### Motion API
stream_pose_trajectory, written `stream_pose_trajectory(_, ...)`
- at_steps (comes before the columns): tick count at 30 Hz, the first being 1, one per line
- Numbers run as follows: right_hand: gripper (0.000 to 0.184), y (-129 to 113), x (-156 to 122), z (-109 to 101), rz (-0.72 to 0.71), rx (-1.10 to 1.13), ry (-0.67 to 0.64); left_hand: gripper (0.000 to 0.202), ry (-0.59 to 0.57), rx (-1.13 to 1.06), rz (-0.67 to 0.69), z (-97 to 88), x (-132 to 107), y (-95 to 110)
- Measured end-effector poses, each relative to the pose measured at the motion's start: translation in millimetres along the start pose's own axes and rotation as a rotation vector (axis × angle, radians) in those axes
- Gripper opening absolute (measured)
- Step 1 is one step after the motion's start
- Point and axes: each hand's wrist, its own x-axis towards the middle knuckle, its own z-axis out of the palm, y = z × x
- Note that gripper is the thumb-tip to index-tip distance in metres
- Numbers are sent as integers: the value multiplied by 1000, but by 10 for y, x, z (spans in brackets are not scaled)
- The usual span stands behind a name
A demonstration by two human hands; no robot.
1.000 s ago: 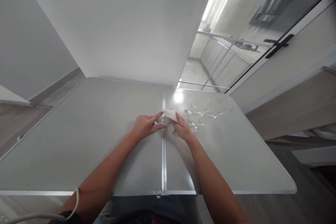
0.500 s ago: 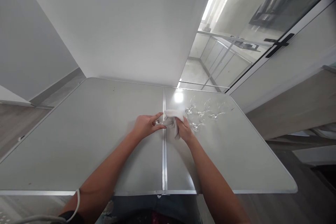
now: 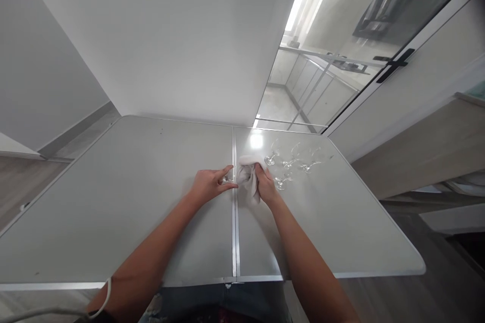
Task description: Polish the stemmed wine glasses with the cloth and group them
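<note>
Over the middle seam of a grey folding table (image 3: 132,197), my left hand (image 3: 207,184) pinches the stem end of a clear wine glass (image 3: 228,177) held on its side. My right hand (image 3: 266,185) is closed on a white cloth (image 3: 247,175) that wraps the bowl of the same glass. Most of the glass is hidden by the cloth and my fingers.
Several clear wine glasses (image 3: 290,164) stand on the table just right of my hands, near the far edge. A white wall (image 3: 170,40) rises behind the table. A glass partition (image 3: 333,45) and a door with a black handle (image 3: 394,65) lie to the right.
The cloth went from a folded pad above the glass to being draped around it, with my right hand shifted over it. My left hand has stayed in place.
</note>
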Motion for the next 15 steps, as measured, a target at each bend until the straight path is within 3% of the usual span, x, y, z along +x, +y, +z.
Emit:
stream_pose_trajectory(4,41,-51,14,26,-127,-142,-119,66,47,48,4,19,1,43)
stream_pose_trajectory(7,40,-65,5,54,-121,-172,-213,64,50,117,13,-3,8,9)
stream_pose_trajectory(9,43,-47,-5,50,-58,-81,-187,64,41,107,6,-23,16,-29)
stream_pose_trajectory(12,49,-16,-9,24,20,92,-34,66,14,21,-11,-37,26,-46)
stream_pose_trajectory(15,47,-21,-1,25,-6,102,23,66,-9,-45,-21,-26,28,-10)
